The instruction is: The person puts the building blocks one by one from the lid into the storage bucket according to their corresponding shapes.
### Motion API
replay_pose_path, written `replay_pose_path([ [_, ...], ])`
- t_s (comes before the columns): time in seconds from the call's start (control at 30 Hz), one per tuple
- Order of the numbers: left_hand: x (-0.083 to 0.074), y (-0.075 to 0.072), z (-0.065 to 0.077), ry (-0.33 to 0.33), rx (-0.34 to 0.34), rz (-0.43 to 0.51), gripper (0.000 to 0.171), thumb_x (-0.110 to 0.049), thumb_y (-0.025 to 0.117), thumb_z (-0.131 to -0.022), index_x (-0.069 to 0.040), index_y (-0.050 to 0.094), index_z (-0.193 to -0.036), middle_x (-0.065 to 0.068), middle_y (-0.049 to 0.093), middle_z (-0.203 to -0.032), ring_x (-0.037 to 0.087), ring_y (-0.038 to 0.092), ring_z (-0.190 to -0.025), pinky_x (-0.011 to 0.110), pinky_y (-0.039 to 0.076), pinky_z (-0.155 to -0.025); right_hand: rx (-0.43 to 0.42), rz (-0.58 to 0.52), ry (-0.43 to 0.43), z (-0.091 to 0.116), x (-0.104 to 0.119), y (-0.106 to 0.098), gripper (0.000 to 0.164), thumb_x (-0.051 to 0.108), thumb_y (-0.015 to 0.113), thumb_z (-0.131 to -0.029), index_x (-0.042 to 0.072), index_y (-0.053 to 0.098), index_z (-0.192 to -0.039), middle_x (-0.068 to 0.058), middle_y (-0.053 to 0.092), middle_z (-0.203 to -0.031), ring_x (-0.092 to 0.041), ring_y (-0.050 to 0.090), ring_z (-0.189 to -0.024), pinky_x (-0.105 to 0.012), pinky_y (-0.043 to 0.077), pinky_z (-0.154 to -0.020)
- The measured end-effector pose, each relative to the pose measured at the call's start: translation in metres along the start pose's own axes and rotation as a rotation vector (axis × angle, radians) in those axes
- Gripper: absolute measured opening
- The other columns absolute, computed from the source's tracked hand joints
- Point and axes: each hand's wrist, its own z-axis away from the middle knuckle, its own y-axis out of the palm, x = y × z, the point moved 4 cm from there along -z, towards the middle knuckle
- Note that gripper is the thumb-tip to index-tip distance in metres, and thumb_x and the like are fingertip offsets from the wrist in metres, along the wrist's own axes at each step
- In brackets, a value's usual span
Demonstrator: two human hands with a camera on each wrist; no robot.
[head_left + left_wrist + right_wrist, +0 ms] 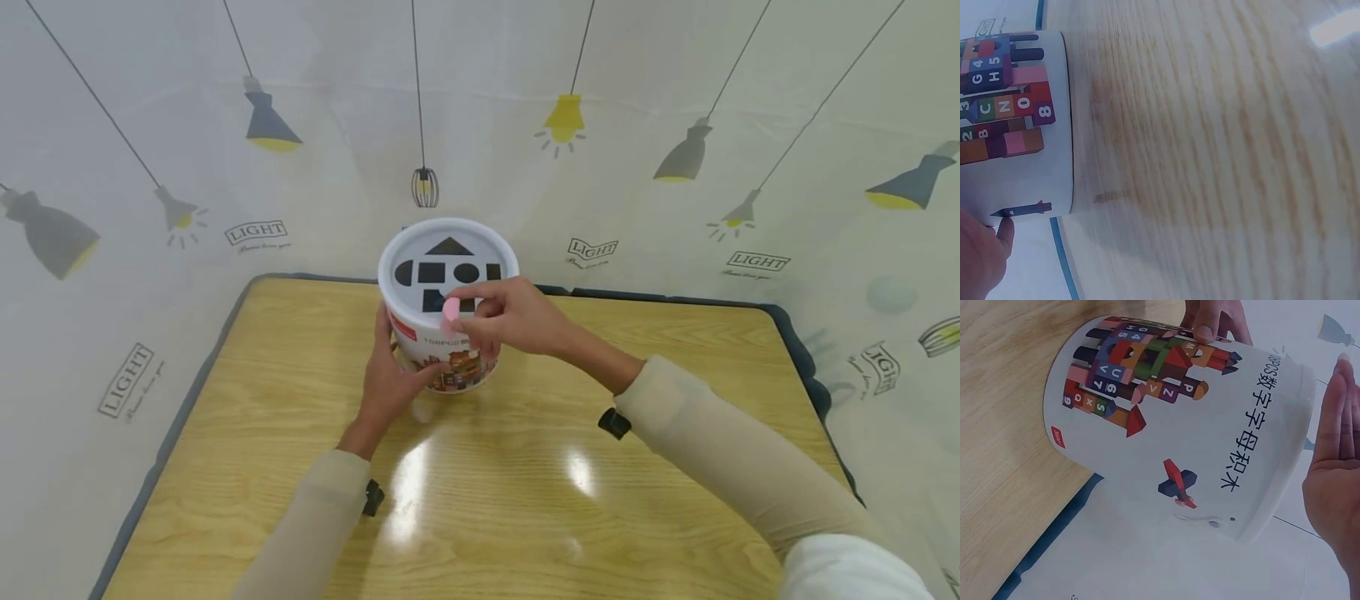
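Observation:
A white toy-block bucket stands upright on the table, with pictures of coloured blocks printed round its side. Its white lid has several dark shaped holes, among them a triangle, a square and a circle. My left hand grips the bucket's left side, thumb across the front. Between thumb and fingers, my right hand pinches a small pink block with a rounded end, over the near part of the lid. In the right wrist view the right hand shows beside the lid's rim; the block is hidden there.
The wooden table reaches toward me from the bucket. Close behind it hangs a pale backdrop printed with lamps, which also runs down both sides. A black band buckle sits at my right wrist.

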Motion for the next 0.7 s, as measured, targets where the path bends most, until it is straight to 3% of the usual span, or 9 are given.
replay_pose_path([
  [0.2, -0.001, 0.0, 0.0, 0.016, 0.001, 0.001, 0.125, -0.042, 0.089, -0.066, -0.044, 0.001, -0.154, -0.013, 0.028, -0.157, 0.02, 0.03, -0.143, 0.054, 0.037, -0.111, -0.065, 0.042, 0.009, -0.011, 0.0, -0.002, 0.048, 0.027, 0.069, -0.091, 0.007, 0.059, -0.134, -0.007, 0.07, -0.069, -0.033, 0.066, -0.059, -0.039, 0.058, -0.053],
  [0.4, -0.002, 0.001, 0.0, 0.026, 0.002, 0.005, 0.125, -0.041, 0.09, -0.066, -0.043, 0.002, -0.154, -0.013, 0.029, -0.156, 0.02, 0.031, -0.142, 0.054, 0.038, -0.11, -0.089, 0.019, 0.023, -0.019, -0.002, -0.004, 0.045, 0.024, 0.068, -0.092, 0.007, 0.06, -0.132, -0.007, 0.07, -0.068, -0.028, 0.067, -0.058, -0.047, 0.06, -0.059],
  [0.7, -0.002, 0.0, 0.0, 0.039, 0.002, 0.015, 0.125, -0.038, 0.09, -0.067, -0.042, 0.001, -0.155, -0.015, 0.027, -0.157, 0.018, 0.029, -0.143, 0.055, 0.038, -0.11, -0.097, -0.02, 0.077, -0.034, 0.002, -0.007, 0.05, 0.026, 0.069, -0.091, 0.006, 0.057, -0.135, -0.009, 0.071, -0.072, -0.025, 0.07, -0.066, -0.037, 0.062, -0.062],
])
